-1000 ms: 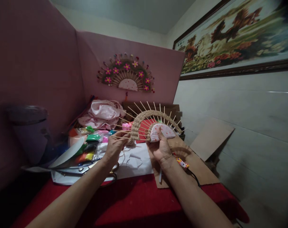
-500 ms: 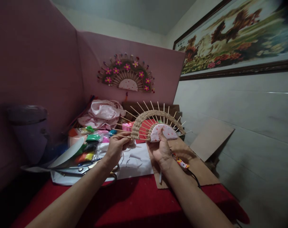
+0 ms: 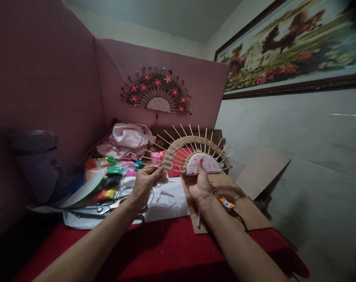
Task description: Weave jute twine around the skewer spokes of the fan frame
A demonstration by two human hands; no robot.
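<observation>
Right hand [image 3: 199,187] grips woven fan [image 3: 195,154] by its fabric hub, above tabletop [image 3: 172,250] | left hand [image 3: 145,184] pinches twine at left skewers | one woven band complete; outer skewer lengths bare.

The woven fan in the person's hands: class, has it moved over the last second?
Yes. The woven fan has drifted slightly right, toward the cardboard sheet; its right-hand stick tips now reach further across. The right hand grips its base.
</observation>
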